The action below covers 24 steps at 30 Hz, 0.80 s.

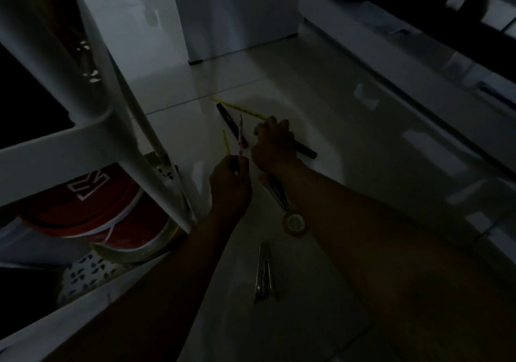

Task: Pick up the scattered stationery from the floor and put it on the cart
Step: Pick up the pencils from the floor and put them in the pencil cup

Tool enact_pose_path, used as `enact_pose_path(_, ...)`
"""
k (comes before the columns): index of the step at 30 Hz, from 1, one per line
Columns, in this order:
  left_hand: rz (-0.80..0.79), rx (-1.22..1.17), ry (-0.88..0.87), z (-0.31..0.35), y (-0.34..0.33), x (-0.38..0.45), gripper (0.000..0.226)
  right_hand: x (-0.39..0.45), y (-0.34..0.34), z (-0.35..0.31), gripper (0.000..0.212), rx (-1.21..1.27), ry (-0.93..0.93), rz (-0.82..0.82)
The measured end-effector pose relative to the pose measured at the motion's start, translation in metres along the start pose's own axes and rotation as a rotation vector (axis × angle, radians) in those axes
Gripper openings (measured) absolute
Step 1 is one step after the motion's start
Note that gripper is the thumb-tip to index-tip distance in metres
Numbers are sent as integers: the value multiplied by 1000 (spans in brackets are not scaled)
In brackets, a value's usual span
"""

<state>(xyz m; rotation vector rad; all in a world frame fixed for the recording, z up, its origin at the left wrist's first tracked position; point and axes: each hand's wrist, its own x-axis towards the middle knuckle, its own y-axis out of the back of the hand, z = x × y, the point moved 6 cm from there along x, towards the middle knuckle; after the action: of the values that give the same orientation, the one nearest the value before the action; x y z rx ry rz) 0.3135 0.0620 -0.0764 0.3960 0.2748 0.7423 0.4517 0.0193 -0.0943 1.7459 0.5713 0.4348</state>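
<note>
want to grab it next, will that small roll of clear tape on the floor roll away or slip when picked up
The small round roll of clear tape lies flat on its side on the glossy pale floor tile, so it probably won't roll unless tipped onto its edge. On that shiny surface it may slide if nudged. It looks light and stiff, so a pinch through its open core should hold.

Glossy pale floor tiles (349, 127) (mirror-like), smooth white plastic cart frame (83, 135).
</note>
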Motion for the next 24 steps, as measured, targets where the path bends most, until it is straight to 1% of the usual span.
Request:
enact_pose_path(3, -9, -23, 17, -6, 2, 1, 32, 17, -13, -11, 49, -147, 18, -50)
enact_pose_path(6, -22, -42, 29, -11, 4, 0, 32, 36, -19, -13, 59, -166, -18, -131)
enact_pose_path(9, -53, -34, 22, -14, 4, -3, 32, 50, -24, -9, 60, -172, -58, -228)
enact_pose_path(12, -65, -24, 6, -16, 7, -5, 26, 58, -32, -7, 62, -165, -80, -313)
enact_pose_path(13, -66, -16, -4, -15, 8, -6, 25, 61, -31, -8, 59, -169, -74, -297)
enact_pose_path(17, -64, -13, -26, -12, 7, -8, 28, 63, -16, -15, 35, -234, -7, -110)
enact_pose_path(21, -64, -10, -35, -8, 6, -12, 27, 55, -2, -17, 18, -145, -40, -22)
enact_pose_path(24, -69, -19, -66, 0, 9, -16, 21, 46, 13, -14, 15, -12, -39, 59)
